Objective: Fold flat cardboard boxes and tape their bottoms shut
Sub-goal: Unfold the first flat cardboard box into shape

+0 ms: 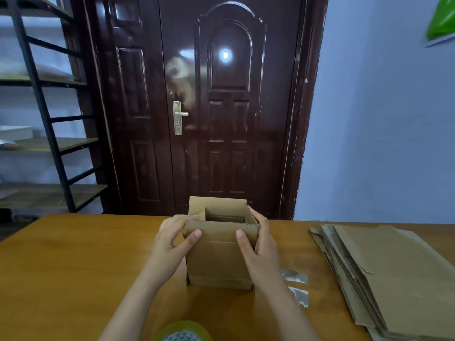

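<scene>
Surroundings beyond the wooden table [73,267]

A dark brown panelled door [202,107] is seen directly behind the table's far edge, and a metal lever handle [179,117] is fitted near the door's left-centre seam. To the left of the door, a black-framed shelving unit [44,143] with wooden boards is placed against the wall. To the right of the door, a pale blue wall [374,119] is visible, with a green object [442,19], cut off by the frame, at its upper right corner.
</scene>
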A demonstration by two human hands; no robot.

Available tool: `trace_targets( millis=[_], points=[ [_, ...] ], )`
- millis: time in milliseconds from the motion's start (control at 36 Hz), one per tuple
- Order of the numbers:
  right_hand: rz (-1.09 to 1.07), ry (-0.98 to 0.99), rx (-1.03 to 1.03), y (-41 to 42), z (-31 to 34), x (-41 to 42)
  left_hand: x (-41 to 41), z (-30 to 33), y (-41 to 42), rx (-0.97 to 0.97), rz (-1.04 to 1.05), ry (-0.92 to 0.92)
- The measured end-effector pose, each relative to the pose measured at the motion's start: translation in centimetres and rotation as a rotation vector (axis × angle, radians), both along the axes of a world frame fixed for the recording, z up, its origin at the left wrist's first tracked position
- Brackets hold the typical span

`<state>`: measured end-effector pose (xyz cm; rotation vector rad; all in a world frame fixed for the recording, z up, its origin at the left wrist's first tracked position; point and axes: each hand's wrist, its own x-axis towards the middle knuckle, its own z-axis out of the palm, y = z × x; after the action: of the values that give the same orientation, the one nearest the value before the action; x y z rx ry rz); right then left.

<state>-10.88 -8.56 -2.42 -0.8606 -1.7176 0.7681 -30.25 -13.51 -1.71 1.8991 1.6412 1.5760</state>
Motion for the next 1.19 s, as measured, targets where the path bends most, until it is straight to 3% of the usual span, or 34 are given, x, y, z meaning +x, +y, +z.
trace_targets(
  millis=[389,611,806,1056,1194],
  points=[
    [-0.090,-0.043,-0.007,0.1,-0.3,0.3,0.9,0.2,-0.6,-0.048,0.001,-0.157],
    [-0.136,-0.145,0.128,-0.2,-0.9,-0.5,1.6,0.4,-1.1,-0.101,-0.042,-0.324],
    [-0.111,-0.040,0.050,0.3,-0.8,-0.6,2.8,1.2,-1.4,-0.088,-0.069,-0.441],
    [-0.110,0.081,-0.037,-0.3,0.2,-0.6,3.1,2.0,-1.5,-0.089,-0.021,-0.452],
    [-0.046,0.138,-0.236,-0.1,0.7,-0.3,2.5,2.1,-1.1,-0.125,-0.025,-0.494]
  ],
)
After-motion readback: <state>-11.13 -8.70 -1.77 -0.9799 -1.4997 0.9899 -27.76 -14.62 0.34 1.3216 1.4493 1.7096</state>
